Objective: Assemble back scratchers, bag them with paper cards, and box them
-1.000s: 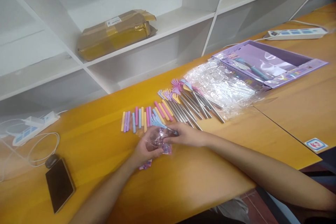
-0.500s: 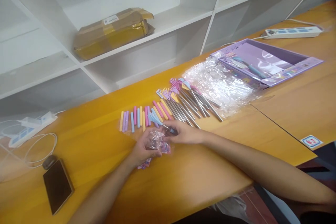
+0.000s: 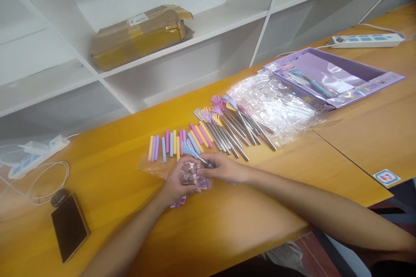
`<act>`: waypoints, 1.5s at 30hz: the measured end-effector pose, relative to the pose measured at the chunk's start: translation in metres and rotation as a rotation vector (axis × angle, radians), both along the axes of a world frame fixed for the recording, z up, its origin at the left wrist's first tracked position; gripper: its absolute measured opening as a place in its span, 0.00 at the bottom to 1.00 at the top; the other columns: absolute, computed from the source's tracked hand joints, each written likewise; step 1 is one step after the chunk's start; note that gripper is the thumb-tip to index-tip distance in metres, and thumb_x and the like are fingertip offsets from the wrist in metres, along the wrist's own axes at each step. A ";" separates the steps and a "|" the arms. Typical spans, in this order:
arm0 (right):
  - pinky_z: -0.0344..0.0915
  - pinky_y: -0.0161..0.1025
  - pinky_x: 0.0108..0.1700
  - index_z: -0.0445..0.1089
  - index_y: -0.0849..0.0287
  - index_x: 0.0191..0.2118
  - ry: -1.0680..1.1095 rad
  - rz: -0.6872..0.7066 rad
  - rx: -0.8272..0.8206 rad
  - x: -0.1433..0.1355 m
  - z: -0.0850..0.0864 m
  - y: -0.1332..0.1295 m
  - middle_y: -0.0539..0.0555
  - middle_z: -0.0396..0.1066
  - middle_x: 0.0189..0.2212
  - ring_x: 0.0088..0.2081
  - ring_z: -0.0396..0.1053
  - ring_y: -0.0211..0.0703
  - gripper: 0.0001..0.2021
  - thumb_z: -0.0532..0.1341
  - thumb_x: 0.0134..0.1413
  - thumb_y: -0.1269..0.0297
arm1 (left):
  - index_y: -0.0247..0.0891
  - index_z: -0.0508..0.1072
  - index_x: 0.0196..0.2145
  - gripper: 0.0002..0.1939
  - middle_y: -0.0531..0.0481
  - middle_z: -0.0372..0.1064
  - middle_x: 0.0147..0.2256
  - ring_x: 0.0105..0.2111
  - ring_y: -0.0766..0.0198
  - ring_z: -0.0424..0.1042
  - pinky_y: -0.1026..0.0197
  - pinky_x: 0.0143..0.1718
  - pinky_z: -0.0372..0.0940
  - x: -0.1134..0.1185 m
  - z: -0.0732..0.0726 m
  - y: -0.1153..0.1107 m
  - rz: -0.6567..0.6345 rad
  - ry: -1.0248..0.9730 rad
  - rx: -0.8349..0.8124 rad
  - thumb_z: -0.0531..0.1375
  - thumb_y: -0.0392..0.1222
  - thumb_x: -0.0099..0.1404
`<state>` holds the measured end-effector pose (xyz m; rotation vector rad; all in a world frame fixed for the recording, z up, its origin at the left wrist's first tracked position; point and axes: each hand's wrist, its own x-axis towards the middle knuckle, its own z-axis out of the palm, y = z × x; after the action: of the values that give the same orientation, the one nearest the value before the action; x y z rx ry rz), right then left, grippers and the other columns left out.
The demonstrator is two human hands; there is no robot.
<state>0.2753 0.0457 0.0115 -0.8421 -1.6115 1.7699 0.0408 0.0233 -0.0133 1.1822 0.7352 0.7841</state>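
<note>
Near the front of the table, my left hand is closed round a crinkled clear plastic bag with a printed purple-pink part. Close beside it, my right hand grips a small back scratcher with a light-blue claw head and metal shaft; its fingers cover the lower end, which touches or overlaps the bag. Just beyond my hands lies a row of pink, purple, blue and yellow handle tubes. To their right, several metal-rod back scratchers are piled with their coloured claw heads pointing away.
A heap of clear plastic bags lies against an open purple box. On the left are a phone, a cable and a power strip. Another power strip is at the back right. A taped carton sits on the white shelf.
The back scratcher in my right hand has shifted slightly, showing more of its shaft. Clear film shows more widely left of my left hand. The camera view has moved a little.
</note>
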 end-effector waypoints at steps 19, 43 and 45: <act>0.65 0.36 0.40 0.69 0.59 0.37 0.088 -0.002 -0.126 0.001 -0.004 0.006 0.48 0.71 0.32 0.34 0.67 0.37 0.25 0.77 0.52 0.44 | 0.46 0.70 0.56 0.39 0.54 0.75 0.37 0.29 0.67 0.75 0.68 0.30 0.69 -0.004 -0.005 0.000 0.055 0.005 -0.100 0.81 0.37 0.52; 0.55 0.37 0.32 0.80 0.61 0.42 -0.268 0.298 0.127 0.062 0.033 0.022 0.47 0.60 0.26 0.27 0.56 0.34 0.21 0.52 0.78 0.58 | 0.46 0.69 0.54 0.38 0.48 0.79 0.51 0.43 0.58 0.83 0.61 0.41 0.76 0.004 0.006 0.010 0.374 -0.102 -0.089 0.82 0.46 0.52; 0.55 0.37 0.32 0.80 0.62 0.42 -0.276 0.317 0.120 0.061 0.031 0.023 0.47 0.60 0.27 0.27 0.56 0.34 0.20 0.52 0.78 0.60 | 0.45 0.70 0.53 0.37 0.47 0.79 0.54 0.40 0.61 0.82 0.61 0.41 0.76 0.004 0.005 0.009 0.366 -0.092 -0.091 0.83 0.45 0.51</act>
<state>0.3368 0.0684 0.0430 -0.8391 -2.1079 1.8024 0.0446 0.0326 -0.0088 0.9338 0.9138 1.0891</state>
